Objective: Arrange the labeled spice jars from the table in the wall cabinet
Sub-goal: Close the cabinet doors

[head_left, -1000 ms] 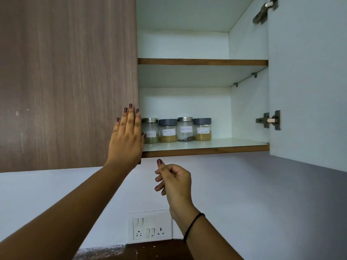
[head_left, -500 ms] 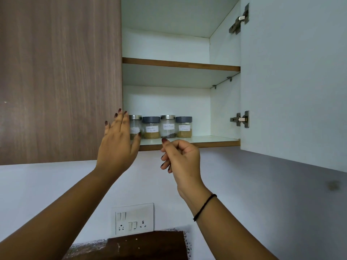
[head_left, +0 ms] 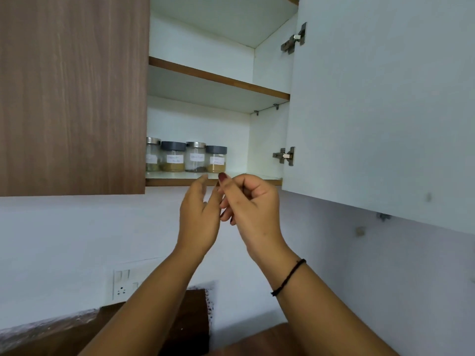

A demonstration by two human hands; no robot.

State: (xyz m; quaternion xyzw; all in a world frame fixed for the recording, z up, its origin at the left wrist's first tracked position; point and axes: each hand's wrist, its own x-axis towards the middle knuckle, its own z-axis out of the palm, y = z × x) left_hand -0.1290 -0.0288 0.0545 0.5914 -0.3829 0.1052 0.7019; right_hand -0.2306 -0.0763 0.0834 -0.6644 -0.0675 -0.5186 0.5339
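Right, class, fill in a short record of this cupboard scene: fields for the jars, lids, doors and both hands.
jars: four small clear glass spice jars with white labels, in a row on lower white shelf
lids: steel, grey, steel, grey, left to right
doors: brown wood-grain door shut; white door open
left hand: relaxed, empty
right hand: curled, empty

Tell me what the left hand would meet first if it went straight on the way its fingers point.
Probably the front edge of the bottom shelf: the left hand points up at it, just below the rightmost spice jar. If the fingers clear the edge, that jar comes next. Depth is unclear.
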